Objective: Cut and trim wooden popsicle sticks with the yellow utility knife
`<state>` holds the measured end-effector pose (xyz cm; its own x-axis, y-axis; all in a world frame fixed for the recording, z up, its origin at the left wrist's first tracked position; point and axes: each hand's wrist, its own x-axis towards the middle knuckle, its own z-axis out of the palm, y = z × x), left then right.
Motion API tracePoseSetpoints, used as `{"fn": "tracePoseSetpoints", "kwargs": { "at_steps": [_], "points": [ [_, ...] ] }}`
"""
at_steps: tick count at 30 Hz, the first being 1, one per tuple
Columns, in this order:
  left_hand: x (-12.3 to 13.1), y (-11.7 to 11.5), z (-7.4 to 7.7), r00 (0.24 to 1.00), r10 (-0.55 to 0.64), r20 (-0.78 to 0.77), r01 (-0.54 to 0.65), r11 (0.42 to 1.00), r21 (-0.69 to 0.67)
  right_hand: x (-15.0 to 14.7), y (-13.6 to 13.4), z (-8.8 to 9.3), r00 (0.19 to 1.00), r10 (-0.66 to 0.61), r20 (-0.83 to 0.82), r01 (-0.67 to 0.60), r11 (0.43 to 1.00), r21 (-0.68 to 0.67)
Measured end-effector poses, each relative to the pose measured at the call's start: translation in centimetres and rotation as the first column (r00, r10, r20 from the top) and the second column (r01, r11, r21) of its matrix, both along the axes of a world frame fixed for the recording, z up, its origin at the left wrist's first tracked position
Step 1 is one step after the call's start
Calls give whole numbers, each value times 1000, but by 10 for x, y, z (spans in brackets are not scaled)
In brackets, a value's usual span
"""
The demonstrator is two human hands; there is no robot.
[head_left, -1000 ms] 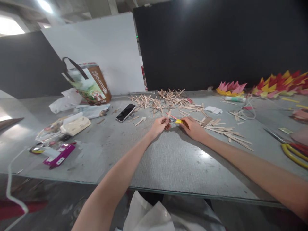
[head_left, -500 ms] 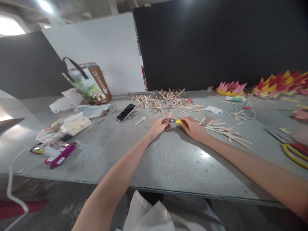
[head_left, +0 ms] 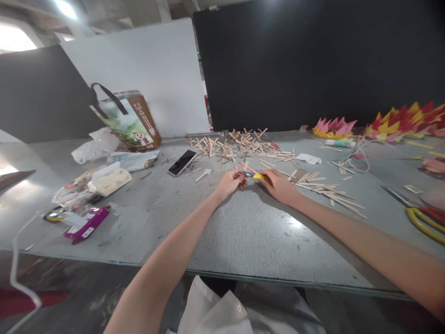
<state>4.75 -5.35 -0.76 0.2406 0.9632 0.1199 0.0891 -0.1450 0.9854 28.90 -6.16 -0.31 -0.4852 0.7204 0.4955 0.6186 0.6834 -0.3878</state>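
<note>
My right hand [head_left: 277,185] is closed around a yellow-handled craft knife [head_left: 258,176], its front end pointing left at my other hand. The fingers of my left hand [head_left: 232,182] are pinched together on a thin wooden stick [head_left: 245,166], whose end rises above the fingertips. A red strip [head_left: 251,170] shows between the hands; what it belongs to is too small to tell. Just beyond them lies a pile of wooden sticks [head_left: 222,150], many joined in crosses. Loose flat sticks [head_left: 333,191] are spread beside my right wrist.
A phone [head_left: 182,163] lies left of the pile. Further left are a printed carry bag [head_left: 134,123], a purple packet [head_left: 91,224] and wrappers [head_left: 111,181]. On the right are yellow-handled scissors [head_left: 420,222], a glue stick [head_left: 340,143] and pink, red and yellow folded-paper pieces [head_left: 399,123].
Both hands stay in nearly the same place. The craft knife has tilted very slightly in my right hand.
</note>
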Motion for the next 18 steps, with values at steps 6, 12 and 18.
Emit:
{"fn": "tracePoseSetpoints", "kwargs": {
  "at_steps": [6,12,18],
  "points": [
    [0,-2,1,1000,-11,7,11,1000,-1,0,-1,0,1000,11,7,-11,1000,5],
    [0,-1,1,1000,-17,7,17,1000,-9,0,-1,1,1000,8,6,-8,1000,3],
    [-1,-2,1,1000,-16,22,16,1000,-6,0,-1,0,1000,15,2,-15,1000,8]
  ]
}}
